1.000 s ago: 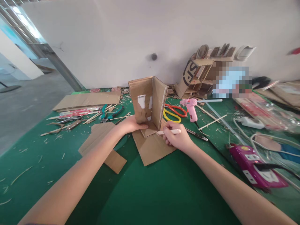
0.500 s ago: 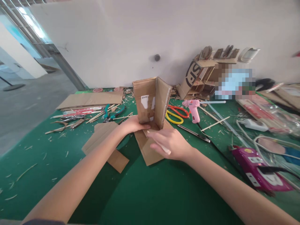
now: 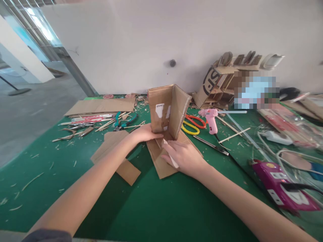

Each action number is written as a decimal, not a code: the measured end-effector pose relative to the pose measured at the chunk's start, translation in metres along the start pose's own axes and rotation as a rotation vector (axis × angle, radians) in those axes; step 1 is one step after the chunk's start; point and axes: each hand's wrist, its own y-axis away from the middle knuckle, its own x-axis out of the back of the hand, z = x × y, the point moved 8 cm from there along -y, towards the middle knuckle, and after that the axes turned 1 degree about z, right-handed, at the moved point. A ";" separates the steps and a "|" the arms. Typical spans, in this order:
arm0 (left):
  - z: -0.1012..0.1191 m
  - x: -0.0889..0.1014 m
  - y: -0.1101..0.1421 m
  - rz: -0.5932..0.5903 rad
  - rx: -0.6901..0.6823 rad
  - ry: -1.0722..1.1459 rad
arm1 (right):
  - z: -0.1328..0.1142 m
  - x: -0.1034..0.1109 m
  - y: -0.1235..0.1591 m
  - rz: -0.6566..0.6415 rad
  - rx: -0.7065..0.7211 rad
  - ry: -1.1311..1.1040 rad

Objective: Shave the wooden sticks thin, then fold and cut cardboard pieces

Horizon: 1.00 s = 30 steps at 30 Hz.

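A folded cardboard piece point(image 3: 161, 116) with two upright walls stands on a flat cardboard sheet point(image 3: 164, 168). My left hand point(image 3: 145, 133) grips the foot of its left wall, the thumb lying inside along the bottom. In my right hand point(image 3: 186, 158), closed fingers hold a short pale pen-like stick point(image 3: 173, 159) slantwise, its upper end close to the lower front edge of the piece. The exact kind of stick is unclear. Left of the sheet, partly under my left forearm, lies another cut cardboard piece point(image 3: 108, 144).
Yellow-handled scissors point(image 3: 190, 128), orange-handled scissors point(image 3: 199, 121), a pink glue gun point(image 3: 210, 117) and a slim cutter point(image 3: 212, 145) lie to the right. A purple power strip point(image 3: 275, 181) with cables is nearer. Teal pliers point(image 3: 123, 122) lie left; a cardboard model point(image 3: 214, 82) stands behind.
My right hand has turned a little, and the pale stick now stands steeper in the view. The left hand keeps its hold on the cardboard. The whole view has shifted slightly.
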 end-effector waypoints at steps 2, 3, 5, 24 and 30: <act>0.008 0.011 0.005 0.001 0.027 -0.035 | -0.001 -0.002 0.000 -0.009 -0.007 0.013; 0.013 0.018 0.008 0.015 0.038 -0.061 | -0.001 -0.003 0.000 -0.012 -0.008 0.017; 0.027 0.038 0.015 0.112 0.030 -0.120 | -0.001 -0.004 0.000 -0.022 -0.010 0.027; 0.061 0.066 0.026 0.463 -0.107 -0.338 | 0.012 0.010 -0.035 0.029 -0.293 -0.315; 0.058 0.065 0.025 0.450 -0.109 -0.319 | 0.021 0.001 -0.057 0.027 -0.486 -0.540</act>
